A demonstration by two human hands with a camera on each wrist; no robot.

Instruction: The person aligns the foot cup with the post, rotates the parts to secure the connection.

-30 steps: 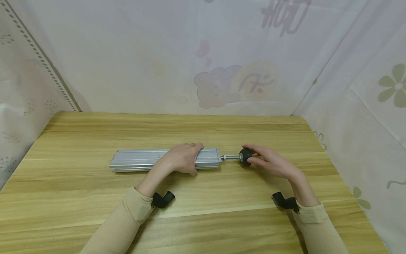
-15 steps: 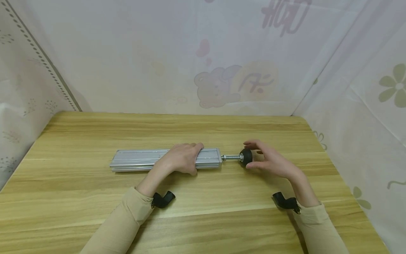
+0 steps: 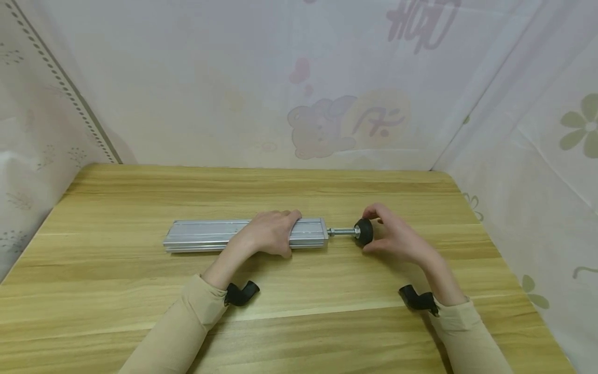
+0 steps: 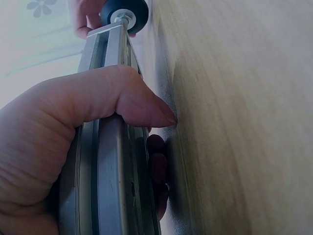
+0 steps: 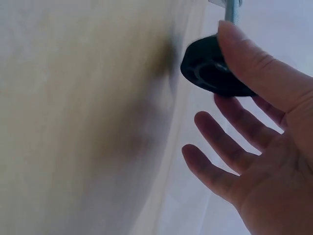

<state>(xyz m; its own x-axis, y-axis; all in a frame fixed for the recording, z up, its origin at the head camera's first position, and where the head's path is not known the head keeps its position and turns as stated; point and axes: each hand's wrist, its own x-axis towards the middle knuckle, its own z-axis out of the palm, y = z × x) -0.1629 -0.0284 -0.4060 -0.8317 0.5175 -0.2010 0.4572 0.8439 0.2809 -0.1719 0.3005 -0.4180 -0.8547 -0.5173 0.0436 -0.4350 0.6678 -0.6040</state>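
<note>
A silver aluminium profile (image 3: pixel 201 235) lies lengthwise across the wooden table in the head view. Over its right half, my left hand (image 3: pixel 267 232) grips it from above; the left wrist view has the thumb (image 4: pixel 142 105) across one side and fingertips (image 4: pixel 157 166) showing beyond. From the profile's right end sticks a threaded rod (image 3: pixel 343 232) with a nut, which ends in the round black base of a levelling foot (image 3: pixel 365 232). My right hand (image 3: pixel 399 239) pinches this base by its rim between thumb and index finger. In the right wrist view, the other fingers (image 5: pixel 215 171) are spread below the base.
The wooden table (image 3: pixel 299 332) has rounded back corners. Pale printed cloth (image 3: pixel 210 83) hangs behind it and along both sides. A black curved piece sits at each wrist, on the left cuff (image 3: pixel 240 294) and the right cuff (image 3: pixel 418 299).
My right fingers loosened and spread around the foot's base half a second ago, then came back onto its rim with the hand turned slightly. The left hand and the profile have stayed put.
</note>
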